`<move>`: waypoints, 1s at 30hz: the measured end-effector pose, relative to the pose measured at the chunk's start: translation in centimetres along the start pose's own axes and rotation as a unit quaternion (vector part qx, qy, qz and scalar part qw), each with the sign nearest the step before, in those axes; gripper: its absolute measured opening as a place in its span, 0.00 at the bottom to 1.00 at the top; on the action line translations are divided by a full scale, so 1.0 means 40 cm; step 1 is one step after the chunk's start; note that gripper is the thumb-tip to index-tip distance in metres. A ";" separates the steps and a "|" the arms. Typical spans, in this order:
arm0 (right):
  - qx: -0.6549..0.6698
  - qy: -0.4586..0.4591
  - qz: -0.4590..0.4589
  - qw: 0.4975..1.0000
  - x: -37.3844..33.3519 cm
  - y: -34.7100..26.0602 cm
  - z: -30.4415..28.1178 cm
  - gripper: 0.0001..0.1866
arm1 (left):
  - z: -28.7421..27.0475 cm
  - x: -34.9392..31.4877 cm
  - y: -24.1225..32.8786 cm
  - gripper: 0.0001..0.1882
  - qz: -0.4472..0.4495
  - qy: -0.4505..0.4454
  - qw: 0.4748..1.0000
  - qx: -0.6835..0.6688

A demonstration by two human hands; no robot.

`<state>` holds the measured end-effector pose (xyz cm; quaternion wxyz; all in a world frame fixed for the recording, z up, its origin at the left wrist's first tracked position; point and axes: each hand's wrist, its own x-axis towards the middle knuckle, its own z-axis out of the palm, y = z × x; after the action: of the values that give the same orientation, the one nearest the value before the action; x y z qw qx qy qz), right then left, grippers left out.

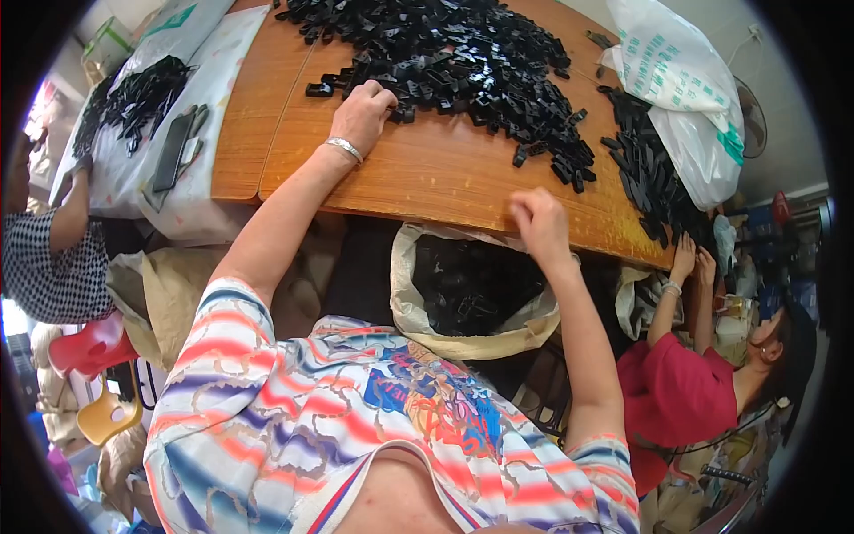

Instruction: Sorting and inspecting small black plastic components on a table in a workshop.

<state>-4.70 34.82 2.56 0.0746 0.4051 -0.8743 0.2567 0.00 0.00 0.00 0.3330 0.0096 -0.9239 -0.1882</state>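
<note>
Sack (476,345) holds black parts (476,289) — hands (363,120) (544,230) curled, whether gripping I cannot tell.

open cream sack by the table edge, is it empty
No, black pieces lie inside the open sack beside the wooden table.

Parts heap (471,67) on table (418,169), top centre of frame; left hand (359,117) at heap's lower left edge. Sack (480,345) below table's near edge, centre of frame, parts (476,289) inside. Plastic bag (680,84), upper right, beside loose pieces (636,160). Phone (172,153), upper left, below right of second heap (138,98).
</note>
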 end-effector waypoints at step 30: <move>0.143 0.050 -0.038 0.988 0.150 -0.185 0.079 0.14 | -0.034 -0.033 0.196 0.15 -0.210 -0.227 0.815 -0.490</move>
<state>-2.89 25.18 4.75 0.0688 0.4312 -0.8078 0.3959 2.72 7.03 2.92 0.0272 -0.0040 -0.7345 -0.6781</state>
